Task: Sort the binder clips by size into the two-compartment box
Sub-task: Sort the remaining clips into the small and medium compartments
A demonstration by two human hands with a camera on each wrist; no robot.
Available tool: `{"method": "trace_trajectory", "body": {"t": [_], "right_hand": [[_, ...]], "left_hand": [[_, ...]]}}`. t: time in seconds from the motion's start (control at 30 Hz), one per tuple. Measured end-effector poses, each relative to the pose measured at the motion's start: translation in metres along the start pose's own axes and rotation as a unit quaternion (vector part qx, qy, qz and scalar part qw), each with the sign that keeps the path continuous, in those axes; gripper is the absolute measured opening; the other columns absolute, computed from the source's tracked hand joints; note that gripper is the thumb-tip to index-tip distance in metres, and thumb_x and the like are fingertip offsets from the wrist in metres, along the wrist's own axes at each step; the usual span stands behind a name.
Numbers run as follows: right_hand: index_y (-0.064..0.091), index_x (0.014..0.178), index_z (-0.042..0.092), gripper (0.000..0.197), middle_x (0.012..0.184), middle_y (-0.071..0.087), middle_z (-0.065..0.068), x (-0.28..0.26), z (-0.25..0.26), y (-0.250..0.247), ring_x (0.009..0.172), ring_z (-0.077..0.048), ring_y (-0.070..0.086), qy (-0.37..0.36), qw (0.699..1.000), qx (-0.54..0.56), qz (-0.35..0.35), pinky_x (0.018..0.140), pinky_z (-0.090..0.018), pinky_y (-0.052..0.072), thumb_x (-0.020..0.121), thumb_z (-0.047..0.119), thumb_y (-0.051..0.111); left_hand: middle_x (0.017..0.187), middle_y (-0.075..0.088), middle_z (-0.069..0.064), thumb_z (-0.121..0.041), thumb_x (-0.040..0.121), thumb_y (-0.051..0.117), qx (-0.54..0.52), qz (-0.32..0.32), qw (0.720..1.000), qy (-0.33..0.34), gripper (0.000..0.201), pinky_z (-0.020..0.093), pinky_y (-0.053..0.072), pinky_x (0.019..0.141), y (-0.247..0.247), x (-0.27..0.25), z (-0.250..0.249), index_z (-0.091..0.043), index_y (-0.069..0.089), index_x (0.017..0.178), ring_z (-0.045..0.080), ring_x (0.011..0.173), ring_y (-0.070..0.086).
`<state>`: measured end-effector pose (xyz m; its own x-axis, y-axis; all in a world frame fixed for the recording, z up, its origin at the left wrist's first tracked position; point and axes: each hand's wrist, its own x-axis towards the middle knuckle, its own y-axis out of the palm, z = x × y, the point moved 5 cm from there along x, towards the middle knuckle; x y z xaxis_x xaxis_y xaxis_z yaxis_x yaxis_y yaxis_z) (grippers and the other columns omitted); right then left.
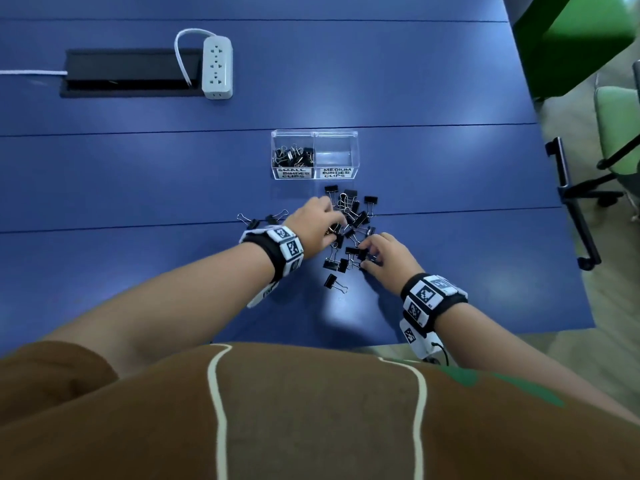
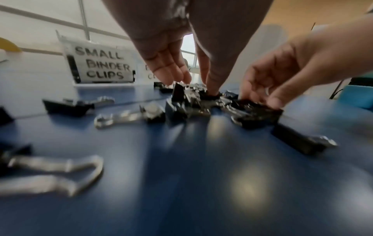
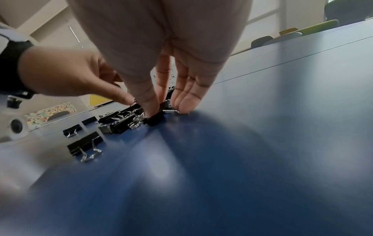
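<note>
A clear two-compartment box [image 1: 356, 157] stands on the blue table. Its left cell, labelled small binder clips [image 2: 101, 65], holds several small clips [image 1: 293, 156]; the right cell, labelled medium, is empty. A loose pile of black binder clips [image 1: 356, 216] lies just in front of the box. My left hand [image 1: 334, 230] reaches into the pile's left side with fingers [image 2: 173, 75] nearly straight, and its thumb tip touches a small black clip [image 2: 212, 97]. My right hand [image 1: 365, 259] is at the pile's near side, pinching a black clip [image 3: 156, 119] between thumb and forefinger on the table.
Two clips [image 1: 266, 218] lie apart to the left of the pile and one clip [image 1: 334, 284] lies nearer me. A white power strip [image 1: 217, 66] and a black cable hatch [image 1: 131, 72] sit far back left. The table's right edge [image 1: 571, 237] borders green chairs.
</note>
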<state>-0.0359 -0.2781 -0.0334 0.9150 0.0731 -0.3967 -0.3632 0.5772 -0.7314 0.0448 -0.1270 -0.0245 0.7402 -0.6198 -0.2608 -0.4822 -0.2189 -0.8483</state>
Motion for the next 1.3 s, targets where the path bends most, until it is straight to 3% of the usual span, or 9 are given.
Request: {"method": "trace_trajectory", "body": {"t": [0.23, 0.33, 0.53, 0.7, 0.83, 0.93, 1.07, 1.17, 1.3], "right_hand": [[0.059, 0.102, 0.012, 0.018, 0.1, 0.051, -0.002, -0.007, 0.0, 0.006, 0.087, -0.02, 0.055, -0.026, 0.999, -0.038, -0.003, 0.082, -0.034, 0.05, 0.085, 0.017, 0.062], [0.061, 0.105, 0.01, 0.019, 0.106, 0.056, -0.004, -0.007, 0.001, 0.008, 0.096, -0.02, 0.055, -0.032, 0.998, -0.057, 0.004, 0.085, -0.031, 0.046, 0.087, 0.017, 0.061], [0.059, 0.095, 0.016, 0.011, 0.091, 0.052, 0.0, -0.009, -0.003, 0.008, 0.079, -0.015, 0.05, 0.006, 1.0, 0.013, -0.009, 0.079, -0.026, 0.046, 0.085, 0.011, 0.061], [0.062, 0.09, 0.019, 0.013, 0.08, 0.056, 0.003, -0.005, -0.003, 0.003, 0.071, -0.012, 0.052, 0.024, 0.995, 0.099, -0.021, 0.071, -0.019, 0.043, 0.082, 0.009, 0.065], [0.069, 0.091, 0.013, 0.009, 0.077, 0.065, 0.003, 0.005, -0.005, -0.016, 0.067, -0.003, 0.057, 0.044, 0.978, 0.2, -0.042, 0.07, -0.011, 0.045, 0.085, 0.007, 0.064], [0.067, 0.088, 0.01, 0.016, 0.075, 0.064, -0.004, 0.019, -0.012, -0.025, 0.063, -0.014, 0.057, 0.073, 0.955, 0.283, -0.044, 0.069, -0.026, 0.053, 0.089, 0.001, 0.055], [0.062, 0.075, 0.007, 0.03, 0.066, 0.052, -0.007, 0.033, -0.012, -0.025, 0.057, -0.019, 0.052, 0.133, 0.91, 0.392, -0.037, 0.049, -0.024, 0.051, 0.089, -0.004, 0.038], [0.061, 0.069, 0.012, 0.023, 0.058, 0.048, -0.003, 0.04, -0.004, -0.025, 0.053, -0.019, 0.045, 0.14, 0.949, 0.279, -0.044, 0.052, -0.027, 0.044, 0.086, 0.011, 0.045], [0.051, 0.062, 0.014, 0.025, 0.059, 0.052, -0.001, 0.051, 0.011, -0.017, 0.059, -0.019, 0.048, 0.114, 0.992, 0.041, -0.021, 0.055, -0.027, 0.043, 0.083, 0.024, 0.057]], "left_hand": [[0.108, 0.05, 0.01, -0.021, 0.086, 0.065, -0.056, -0.016, 0.997, -0.042, 0.024, 0.045, 0.05, 0.087, 0.009, -0.02, 0.013, -0.016, 0.062, 0.109, 0.028, 0.101, 0.052], [0.109, 0.057, 0.011, -0.018, 0.089, 0.06, -0.096, -0.019, 0.994, -0.055, 0.022, 0.037, 0.047, 0.091, 0.004, -0.025, 0.015, -0.011, 0.061, 0.111, 0.027, 0.101, 0.056], [0.077, 0.053, -0.008, -0.021, 0.094, 0.053, -0.199, -0.118, 0.96, -0.158, 0.018, 0.022, 0.039, 0.072, -0.016, -0.041, 0.023, -0.011, 0.062, 0.105, 0.01, 0.07, 0.049], [0.092, 0.06, 0.006, -0.026, 0.096, 0.045, -0.199, -0.1, 0.949, -0.223, 0.027, 0.029, 0.041, 0.078, -0.016, -0.052, 0.035, -0.006, 0.063, 0.092, 0.021, 0.084, 0.053], [0.09, 0.059, 0.007, -0.025, 0.094, 0.048, -0.16, -0.04, 0.966, -0.197, 0.026, 0.036, 0.046, 0.081, -0.003, -0.062, 0.035, -0.005, 0.064, 0.089, 0.024, 0.084, 0.055], [0.089, 0.049, -0.001, -0.026, 0.091, 0.05, -0.118, -0.001, 0.979, -0.169, 0.018, 0.036, 0.048, 0.079, 0.008, -0.07, 0.036, -0.013, 0.064, 0.092, 0.021, 0.083, 0.052], [0.092, 0.044, -0.003, -0.023, 0.085, 0.055, -0.077, -0.055, 0.985, -0.143, 0.015, 0.037, 0.049, 0.084, 0.005, -0.067, 0.035, -0.016, 0.059, 0.098, 0.02, 0.094, 0.049], [0.097, 0.05, 0.003, -0.019, 0.088, 0.054, -0.059, -0.069, 0.989, -0.118, 0.013, 0.043, 0.049, 0.086, 0.007, -0.055, 0.025, -0.013, 0.059, 0.098, 0.023, 0.101, 0.049], [0.11, 0.049, 0.009, -0.019, 0.09, 0.056, -0.011, -0.064, 0.993, -0.103, 0.027, 0.036, 0.049, 0.079, 0.012, -0.042, 0.018, -0.013, 0.058, 0.116, 0.026, 0.105, 0.047]]}}
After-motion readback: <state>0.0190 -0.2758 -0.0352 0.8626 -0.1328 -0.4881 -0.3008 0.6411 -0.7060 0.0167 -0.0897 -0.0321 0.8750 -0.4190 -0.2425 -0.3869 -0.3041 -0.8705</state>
